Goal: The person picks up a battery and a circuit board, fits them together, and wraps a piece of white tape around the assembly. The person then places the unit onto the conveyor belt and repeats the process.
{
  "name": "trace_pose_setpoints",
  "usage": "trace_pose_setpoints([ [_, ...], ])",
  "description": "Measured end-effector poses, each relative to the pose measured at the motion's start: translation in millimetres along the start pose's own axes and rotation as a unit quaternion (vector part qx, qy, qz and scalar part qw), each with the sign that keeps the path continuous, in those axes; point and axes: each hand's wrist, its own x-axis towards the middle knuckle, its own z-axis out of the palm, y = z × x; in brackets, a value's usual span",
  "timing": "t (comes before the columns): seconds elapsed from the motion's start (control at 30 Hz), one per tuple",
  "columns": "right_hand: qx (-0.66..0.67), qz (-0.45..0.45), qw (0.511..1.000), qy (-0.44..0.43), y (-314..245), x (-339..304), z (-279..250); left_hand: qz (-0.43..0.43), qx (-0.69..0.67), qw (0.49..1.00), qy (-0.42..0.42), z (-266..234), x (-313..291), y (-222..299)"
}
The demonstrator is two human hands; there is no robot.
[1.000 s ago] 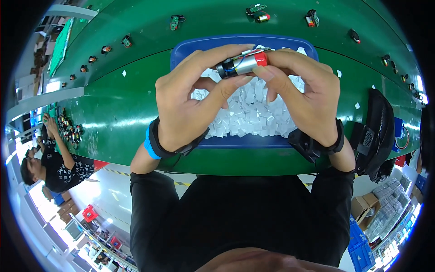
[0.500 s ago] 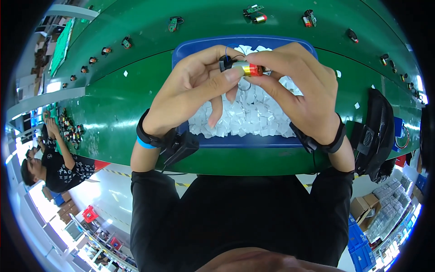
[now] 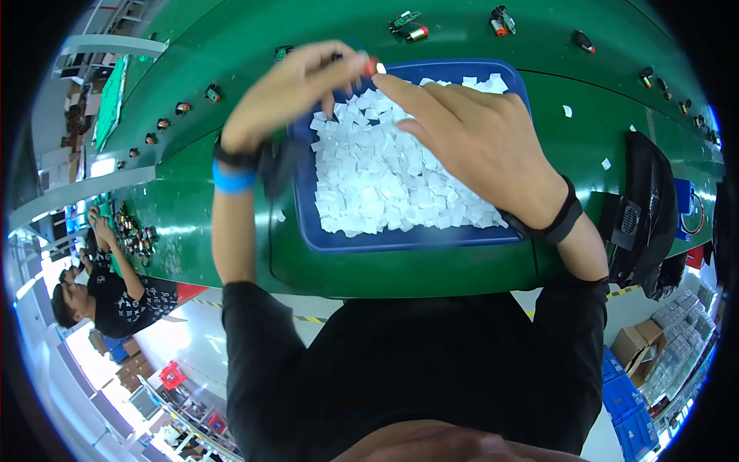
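Over the far left corner of a blue tray (image 3: 419, 244), my left hand (image 3: 296, 91) is closed around a small battery (image 3: 372, 67) with a red end; motion blurs this hand, and its fingers hide most of the battery. A white spot shows at the battery's end, beside my right index fingertip; whether it is a white piece cannot be told. My right hand (image 3: 489, 154) hangs above the tray's right part, index finger stretched out and thumb apart. Many small white square pieces (image 3: 385, 189) fill the tray. Both wrists wear black straps.
Battery-and-circuit-board assemblies (image 3: 408, 28) lie spaced along the far green surface (image 3: 323, 27). A black bag (image 3: 645, 212) rests at the right. At the far left, another person (image 3: 115, 289) works by a heap of similar parts (image 3: 135, 235). Loose white bits dot the table.
My left hand has carried the battery away and leftward, to the tray's far left corner. My right hand has loosened from its pinch on the battery, its index finger now stretched toward the end.
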Motion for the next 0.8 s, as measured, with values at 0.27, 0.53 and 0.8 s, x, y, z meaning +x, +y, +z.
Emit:
trace_pose_setpoints([
  [0.27,0.039,-0.057,0.998,-0.011,-9,-3,-10,0.193,0.594,0.737,0.258,-60,124,-99],
  [0.53,0.043,-0.082,0.994,-0.049,-7,-1,-10,0.13,0.531,0.835,0.059,-23,157,-58],
  [0.8,-0.003,0.036,0.998,0.044,7,8,-2,0.235,0.29,0.925,0.066,-8,56,-13],
])
